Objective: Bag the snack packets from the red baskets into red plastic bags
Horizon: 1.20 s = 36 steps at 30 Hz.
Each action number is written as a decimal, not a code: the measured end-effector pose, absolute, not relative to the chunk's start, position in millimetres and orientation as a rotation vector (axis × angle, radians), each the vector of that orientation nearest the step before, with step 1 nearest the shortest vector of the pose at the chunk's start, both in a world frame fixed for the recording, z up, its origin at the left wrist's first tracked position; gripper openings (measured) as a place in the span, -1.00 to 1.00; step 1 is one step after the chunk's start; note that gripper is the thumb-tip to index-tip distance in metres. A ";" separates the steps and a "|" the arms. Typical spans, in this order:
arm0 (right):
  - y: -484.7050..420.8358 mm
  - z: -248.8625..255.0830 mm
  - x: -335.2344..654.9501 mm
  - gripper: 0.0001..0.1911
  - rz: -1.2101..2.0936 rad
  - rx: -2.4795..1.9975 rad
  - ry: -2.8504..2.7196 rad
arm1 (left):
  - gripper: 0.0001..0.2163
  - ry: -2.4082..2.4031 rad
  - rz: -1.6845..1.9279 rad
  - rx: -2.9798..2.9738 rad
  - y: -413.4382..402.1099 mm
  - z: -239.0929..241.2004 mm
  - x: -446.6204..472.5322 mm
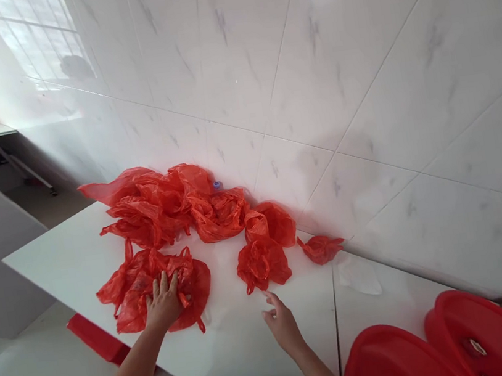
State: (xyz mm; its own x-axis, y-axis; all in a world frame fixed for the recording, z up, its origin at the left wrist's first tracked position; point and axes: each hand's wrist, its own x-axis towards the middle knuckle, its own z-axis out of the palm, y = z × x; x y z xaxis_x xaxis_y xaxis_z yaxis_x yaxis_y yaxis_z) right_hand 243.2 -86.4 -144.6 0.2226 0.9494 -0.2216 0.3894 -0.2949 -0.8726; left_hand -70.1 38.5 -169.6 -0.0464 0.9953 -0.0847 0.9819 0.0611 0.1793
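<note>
My left hand (pixel 163 303) lies with its fingers spread on a crumpled pile of red plastic bags (pixel 128 292) at the table's near left. Some of that pile is hidden under the hand. Just short of a smaller red plastic bag (pixel 262 264), my right hand (pixel 283 325) is held with its fingers apart and nothing between them. Behind both hands, a larger heap of red plastic bags (pixel 153 195) runs along the wall. A single small red bag (pixel 320 248) rests farther right, close to the wall.
The white table (pixel 236 346) stands against a shiny marbled tile wall (pixel 225 73). Red plastic tubs (pixel 391 355) are at the lower right. A small blue cap (pixel 217 185) lies by the wall, and a red stool (pixel 97 340) is below the table's left edge.
</note>
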 end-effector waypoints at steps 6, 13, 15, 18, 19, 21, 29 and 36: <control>-31.3 -128.0 247.5 -0.21 1.438 -1.611 -0.854 | -0.26 2.050 0.020 1.991 39.0 -153.0 -71.0; -63.6 -122.1 264.9 -0.34 1.388 -1.442 -0.639 | -0.28 1.842 0.392 2.129 19.0 -105.3 -56.8; -83.2 -115.2 267.7 -0.41 1.385 -1.354 -0.602 | -0.39 1.656 0.577 2.174 14.2 -102.7 -37.0; -113.2 -105.9 267.9 -0.53 1.426 -1.226 -0.533 | -0.45 1.377 0.625 2.067 8.6 -111.6 5.8; -123.0 -104.1 267.2 -0.56 1.441 -1.181 -0.498 | -0.44 1.322 0.617 2.009 6.3 -116.5 21.6; -142.1 -103.1 265.7 -0.59 1.458 -1.092 -0.422 | -0.33 1.236 0.611 1.906 0.3 -125.5 52.1; -204.3 -103.0 269.7 -0.74 1.375 -0.946 -0.182 | -0.31 1.201 0.419 1.399 -30.4 -130.7 122.4; -221.3 -93.8 289.8 -0.82 1.270 -0.905 -0.084 | -0.78 1.098 0.405 0.930 -23.9 -118.7 127.6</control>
State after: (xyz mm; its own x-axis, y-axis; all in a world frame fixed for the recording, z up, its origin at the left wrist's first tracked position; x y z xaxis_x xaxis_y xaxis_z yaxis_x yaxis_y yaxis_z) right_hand 289.8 -221.3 -93.8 0.3417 0.8443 -0.4129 -0.7823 0.0120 -0.6228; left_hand 127.6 -23.9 -118.7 0.4339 0.6924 -0.5765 0.1521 0.5744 0.8043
